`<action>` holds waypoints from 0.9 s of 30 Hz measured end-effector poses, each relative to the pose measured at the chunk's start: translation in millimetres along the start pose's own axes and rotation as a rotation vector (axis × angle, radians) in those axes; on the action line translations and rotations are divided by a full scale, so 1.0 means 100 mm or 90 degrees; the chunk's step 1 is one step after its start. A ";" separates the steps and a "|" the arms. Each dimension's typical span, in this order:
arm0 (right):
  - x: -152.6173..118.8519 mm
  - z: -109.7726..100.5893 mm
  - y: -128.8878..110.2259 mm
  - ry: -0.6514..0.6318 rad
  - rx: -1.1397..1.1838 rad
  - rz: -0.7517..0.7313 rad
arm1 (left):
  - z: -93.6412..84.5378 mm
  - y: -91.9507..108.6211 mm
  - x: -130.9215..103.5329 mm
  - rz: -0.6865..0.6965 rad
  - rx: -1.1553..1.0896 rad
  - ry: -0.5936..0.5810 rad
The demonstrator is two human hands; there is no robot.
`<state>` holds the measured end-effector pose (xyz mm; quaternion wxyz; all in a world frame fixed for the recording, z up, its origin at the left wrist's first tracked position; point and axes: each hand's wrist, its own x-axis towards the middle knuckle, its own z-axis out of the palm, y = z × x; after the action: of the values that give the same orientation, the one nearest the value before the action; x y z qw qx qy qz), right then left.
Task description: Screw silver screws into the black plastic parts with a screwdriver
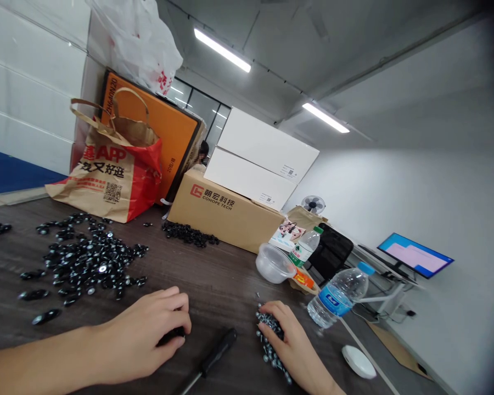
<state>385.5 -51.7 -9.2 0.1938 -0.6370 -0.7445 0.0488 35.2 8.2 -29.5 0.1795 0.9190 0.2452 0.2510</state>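
My left hand (148, 334) is curled round a black part (173, 334) above the dark table, its fingers wrapped over it. On a pile of small silvery screws (271, 351) rests my right hand (286, 340), thumb and fingers bent over the screws; whether any are pinched between the fingertips is too small to tell. Between the two hands lies a screwdriver (219, 351) with a black handle. A big heap of black round parts (94, 260) spreads over the table at the left, and a smaller black heap (189, 234) sits before the cardboard box.
A paper bag (107, 175), cardboard box (226, 211) and white boxes (263, 153) stand behind. To the right are a plastic tub (275, 264), a green-capped bottle (307, 247), a blue-capped bottle (337, 296) and a white rounded object (358, 361) near the table edge (368, 351).
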 end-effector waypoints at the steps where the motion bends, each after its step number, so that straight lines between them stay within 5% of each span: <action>1: 0.00 0.00 0.00 0.000 0.000 -0.001 | 0.01 -0.01 0.00 0.000 0.000 0.001; 11: 0.12 0.05 0.12 0.045 0.000 -0.036 | 0.04 -0.06 0.02 0.005 0.020 0.025; 15: 0.33 0.08 -0.09 0.061 -0.009 -0.052 | 0.02 -0.05 0.02 0.006 0.034 0.037; 21: 1.06 0.27 -0.73 0.038 -0.038 -0.083 | 0.01 -0.06 0.04 0.025 0.072 0.040; 27: 2.08 0.71 -0.91 0.081 -0.082 -0.043 | 0.16 -0.29 0.15 0.097 0.142 0.022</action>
<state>252.2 145.0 2.2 0.2010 -0.6245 -0.7533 -0.0462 44.9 36.5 -50.1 0.0525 0.9449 0.2038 0.2508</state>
